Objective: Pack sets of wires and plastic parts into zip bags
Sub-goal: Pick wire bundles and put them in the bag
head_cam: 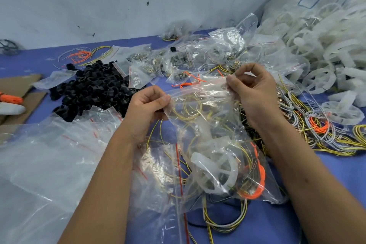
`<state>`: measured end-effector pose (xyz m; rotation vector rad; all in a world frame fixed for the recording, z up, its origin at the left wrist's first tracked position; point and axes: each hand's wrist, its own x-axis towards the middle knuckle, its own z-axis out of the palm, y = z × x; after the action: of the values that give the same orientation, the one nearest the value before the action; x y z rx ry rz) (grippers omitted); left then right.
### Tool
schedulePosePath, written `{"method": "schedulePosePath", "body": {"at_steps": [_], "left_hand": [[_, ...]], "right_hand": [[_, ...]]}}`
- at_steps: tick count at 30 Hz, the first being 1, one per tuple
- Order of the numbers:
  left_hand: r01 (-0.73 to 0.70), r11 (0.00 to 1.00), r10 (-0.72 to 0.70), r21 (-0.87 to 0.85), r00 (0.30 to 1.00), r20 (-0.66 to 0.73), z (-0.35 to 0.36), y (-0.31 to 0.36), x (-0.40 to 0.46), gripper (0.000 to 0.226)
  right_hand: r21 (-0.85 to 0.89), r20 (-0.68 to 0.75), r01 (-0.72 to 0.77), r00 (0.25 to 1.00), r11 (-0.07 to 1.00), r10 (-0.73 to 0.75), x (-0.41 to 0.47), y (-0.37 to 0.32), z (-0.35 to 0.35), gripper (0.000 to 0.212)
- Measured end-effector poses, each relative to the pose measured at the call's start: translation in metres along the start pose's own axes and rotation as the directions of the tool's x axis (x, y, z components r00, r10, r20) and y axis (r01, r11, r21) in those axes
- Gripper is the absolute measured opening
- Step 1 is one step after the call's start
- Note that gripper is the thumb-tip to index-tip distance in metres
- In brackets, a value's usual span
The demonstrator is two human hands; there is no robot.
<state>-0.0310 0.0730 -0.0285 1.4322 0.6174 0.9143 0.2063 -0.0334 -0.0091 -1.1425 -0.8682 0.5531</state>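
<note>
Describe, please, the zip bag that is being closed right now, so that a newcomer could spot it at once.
Start at the heap of black plastic rings on the blue table and move right to the two hands. The left hand and right hand pinch the top edge of one clear zip bag. Unlike the flat empty bags beside it, it holds a white wheel-shaped part, yellow wires and an orange loop.
</note>
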Motion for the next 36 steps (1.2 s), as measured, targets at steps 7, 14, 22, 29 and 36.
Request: {"method": "schedulePosePath", "body": {"at_steps": [7,14,22,29,36], "left_hand": [[-0.174,0.718,0.355,0.674,0.924,-0.139,0.038,0.038,0.011,0.016],[-0.148,0.568,-0.036,0.810,0.978,0.204,0.096,0.067,0.044,0.012],[-0.117,0.653,-0.060,0.748,0.977,0.204,0.076,0.061,0.048,0.014],[-0.136,0.766,-0.014,0.629,0.974,0.227,0.067,0.041,0.050,0.004],[-0.180,0.771,0.051,0.611,0.974,0.222,0.064,0.035,0.049,0.004]], "right_hand": [[-0.246,0.145,0.168,0.980,0.955,-0.135,-0.002,0.008,0.005,0.019],[-0.243,0.224,0.205,0.963,0.948,-0.150,-0.005,0.007,0.002,0.031],[-0.206,0.157,0.129,0.983,0.970,-0.097,-0.002,0.009,0.002,0.013],[-0.237,0.134,0.128,0.986,0.963,-0.098,0.001,0.011,0.000,0.004],[-0.274,0.194,0.121,0.979,0.954,-0.069,0.004,0.017,-0.002,0.007]]}}
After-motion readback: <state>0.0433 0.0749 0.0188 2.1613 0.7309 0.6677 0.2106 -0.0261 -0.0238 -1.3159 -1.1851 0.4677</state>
